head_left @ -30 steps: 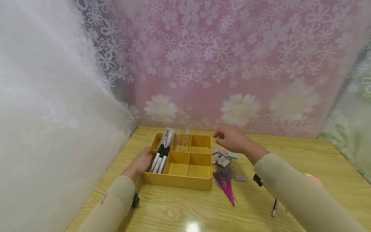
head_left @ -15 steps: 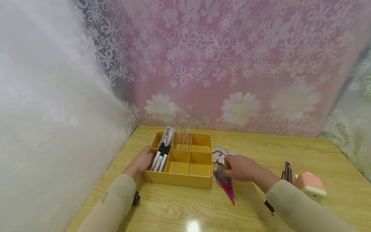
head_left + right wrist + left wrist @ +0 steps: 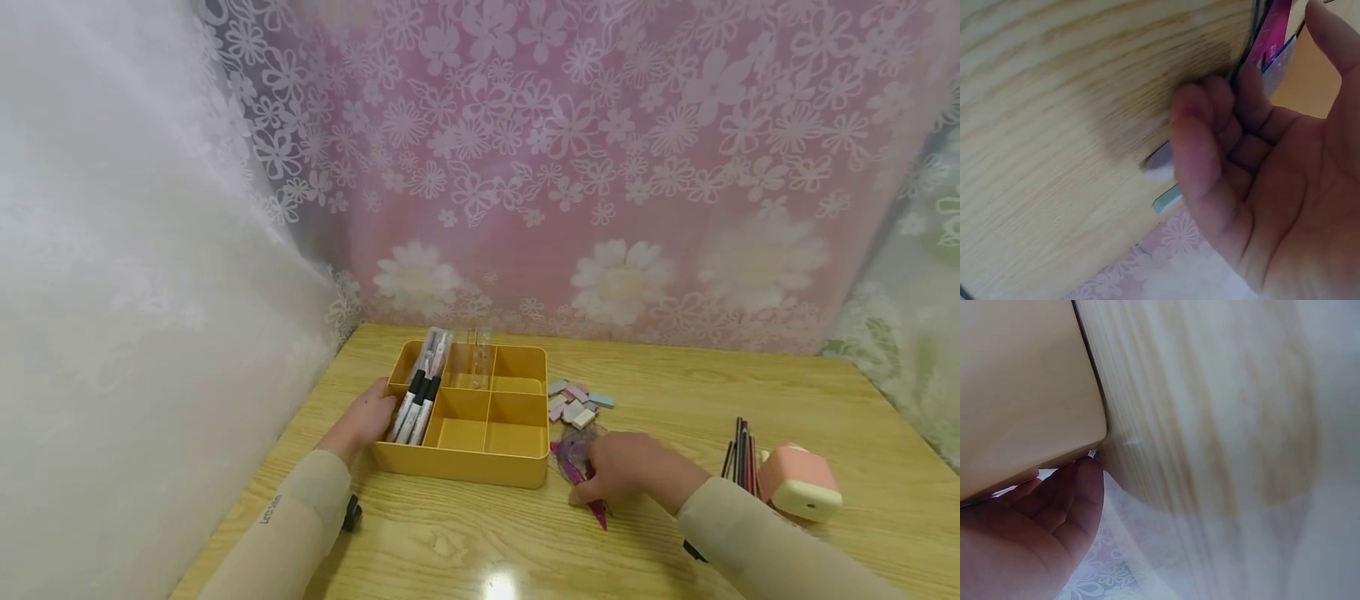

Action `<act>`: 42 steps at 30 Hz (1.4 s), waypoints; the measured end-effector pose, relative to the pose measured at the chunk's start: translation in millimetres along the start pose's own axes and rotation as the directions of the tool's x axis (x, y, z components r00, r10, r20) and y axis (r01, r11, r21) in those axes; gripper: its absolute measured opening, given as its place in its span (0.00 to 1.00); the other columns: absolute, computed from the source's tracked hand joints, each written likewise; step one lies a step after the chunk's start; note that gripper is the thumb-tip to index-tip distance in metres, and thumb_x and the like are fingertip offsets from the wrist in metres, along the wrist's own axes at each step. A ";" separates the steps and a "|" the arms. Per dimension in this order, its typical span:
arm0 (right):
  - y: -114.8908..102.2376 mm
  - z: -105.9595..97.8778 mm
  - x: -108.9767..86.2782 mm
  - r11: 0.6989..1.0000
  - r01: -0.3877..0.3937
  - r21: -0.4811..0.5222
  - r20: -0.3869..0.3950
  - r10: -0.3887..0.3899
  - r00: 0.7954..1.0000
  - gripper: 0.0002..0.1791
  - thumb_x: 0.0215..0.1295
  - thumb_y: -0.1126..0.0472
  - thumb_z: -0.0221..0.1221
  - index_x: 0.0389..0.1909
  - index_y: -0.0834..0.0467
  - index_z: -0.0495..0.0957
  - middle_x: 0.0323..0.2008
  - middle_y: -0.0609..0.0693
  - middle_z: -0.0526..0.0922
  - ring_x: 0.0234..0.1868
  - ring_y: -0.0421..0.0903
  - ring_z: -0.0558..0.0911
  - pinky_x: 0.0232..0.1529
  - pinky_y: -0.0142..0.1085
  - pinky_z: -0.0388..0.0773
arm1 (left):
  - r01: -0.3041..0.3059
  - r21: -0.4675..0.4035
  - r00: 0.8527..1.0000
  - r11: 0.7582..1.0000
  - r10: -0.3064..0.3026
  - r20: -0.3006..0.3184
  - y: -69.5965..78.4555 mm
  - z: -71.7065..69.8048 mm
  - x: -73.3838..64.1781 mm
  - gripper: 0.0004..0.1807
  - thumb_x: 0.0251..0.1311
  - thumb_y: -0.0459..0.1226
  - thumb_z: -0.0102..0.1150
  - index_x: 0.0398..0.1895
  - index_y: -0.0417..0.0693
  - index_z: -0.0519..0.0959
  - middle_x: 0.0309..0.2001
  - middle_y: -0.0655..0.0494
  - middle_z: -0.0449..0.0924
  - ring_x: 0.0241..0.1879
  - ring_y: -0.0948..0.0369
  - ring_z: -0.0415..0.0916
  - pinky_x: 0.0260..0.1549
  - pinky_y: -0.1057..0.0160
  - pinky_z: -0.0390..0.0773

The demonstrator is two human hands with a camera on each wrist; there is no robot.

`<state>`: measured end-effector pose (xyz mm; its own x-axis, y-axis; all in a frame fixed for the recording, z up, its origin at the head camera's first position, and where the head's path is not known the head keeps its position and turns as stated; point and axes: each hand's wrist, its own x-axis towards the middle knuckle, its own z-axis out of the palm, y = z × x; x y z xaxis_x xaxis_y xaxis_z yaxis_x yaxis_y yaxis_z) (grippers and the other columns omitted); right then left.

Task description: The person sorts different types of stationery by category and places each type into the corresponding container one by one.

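The yellow organizer box (image 3: 461, 467) has several compartments. Markers with black caps (image 3: 415, 410) lie in its front left one, and a pencil case-like clear pack with pens (image 3: 435, 350) stands behind them. My left hand (image 3: 366, 414) grips the box's left wall; in the left wrist view its fingers (image 3: 1088, 481) lie along the outside. Right of the box, my right hand (image 3: 622, 468) bends over a magenta set square (image 3: 597, 510) and a clear purplish ruler (image 3: 573, 448). In the right wrist view the set square (image 3: 1274, 31) shows between thumb and curled fingers.
Small pastel erasers (image 3: 576, 406) lie in a pile beside the box's right side. Dark pencils (image 3: 742, 458) stand by a pink and cream box-shaped thing (image 3: 802, 482) on the right. A clear plastic piece (image 3: 472, 358) stands in a back compartment. Curtains (image 3: 615, 167) hang behind the table.
My right hand has come down from behind the erasers toward me, onto the set square and ruler. A lilac eraser near them no longer shows. The left hand stays at the box.
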<state>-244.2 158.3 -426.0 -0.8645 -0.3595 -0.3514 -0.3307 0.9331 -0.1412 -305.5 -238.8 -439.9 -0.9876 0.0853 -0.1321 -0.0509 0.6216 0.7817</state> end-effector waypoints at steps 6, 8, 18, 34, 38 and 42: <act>-7.0 1.8 -3.5 0.998 -0.039 -0.044 -0.008 0.039 0.999 0.31 0.50 0.29 0.68 0.20 0.54 0.75 0.22 0.48 0.75 0.26 0.47 0.73 0.30 0.44 0.73 | 0.021 0.008 1.000 1.000 -0.021 0.004 -1.3 0.1 -1.2 0.27 0.78 0.40 0.31 0.76 0.41 0.58 0.72 0.38 0.63 0.71 0.41 0.60 0.70 0.38 0.54; -8.8 0.8 -4.2 0.998 -0.035 -0.050 0.001 0.036 0.999 0.29 0.52 0.32 0.69 0.21 0.54 0.75 0.22 0.49 0.75 0.26 0.47 0.73 0.31 0.44 0.73 | 0.023 0.009 1.000 1.000 -0.023 0.005 -2.4 0.2 -1.0 0.27 0.78 0.40 0.31 0.76 0.41 0.58 0.72 0.38 0.63 0.71 0.41 0.60 0.70 0.38 0.54; -11.6 -3.7 -4.9 0.996 0.006 -0.083 0.045 -0.003 0.999 0.19 0.62 0.48 0.65 0.20 0.57 0.75 0.22 0.51 0.74 0.26 0.48 0.71 0.34 0.46 0.73 | 0.008 0.007 1.000 1.000 -0.008 0.007 -3.9 -0.5 0.6 0.27 0.78 0.40 0.31 0.76 0.41 0.58 0.72 0.38 0.64 0.71 0.41 0.60 0.70 0.38 0.55; -15.2 -6.5 -11.7 0.992 -0.010 -0.124 0.021 0.012 1.000 0.13 0.53 0.56 0.67 0.21 0.59 0.74 0.23 0.52 0.75 0.26 0.50 0.72 0.32 0.48 0.76 | 0.011 0.017 1.000 1.000 -0.011 0.002 -0.7 0.3 0.5 0.27 0.78 0.40 0.32 0.75 0.40 0.59 0.72 0.37 0.64 0.71 0.40 0.60 0.70 0.38 0.55; -16.8 -9.6 -17.8 0.991 0.007 -0.134 -0.005 -0.007 1.000 0.12 0.55 0.61 0.68 0.22 0.60 0.75 0.23 0.53 0.74 0.27 0.50 0.73 0.33 0.51 0.78 | 0.016 0.028 1.000 0.999 -0.016 -0.003 -0.2 -0.1 0.6 0.27 0.78 0.40 0.32 0.76 0.41 0.59 0.72 0.37 0.64 0.71 0.40 0.60 0.70 0.38 0.55; -17.5 -13.0 -25.8 0.990 0.045 -0.133 -0.044 -0.051 0.998 0.11 0.60 0.64 0.65 0.21 0.60 0.75 0.22 0.52 0.74 0.25 0.49 0.73 0.32 0.52 0.78 | 0.018 0.018 1.000 1.000 -0.018 -0.005 0.0 -0.5 1.3 0.27 0.78 0.40 0.32 0.75 0.42 0.59 0.72 0.38 0.65 0.71 0.41 0.60 0.70 0.38 0.55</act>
<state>-221.0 151.3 -402.5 -0.8622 -0.4062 -0.3027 -0.4166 0.9085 -0.0328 -306.8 -239.1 -439.7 -0.9872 0.0704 -0.1430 -0.0657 0.6373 0.7678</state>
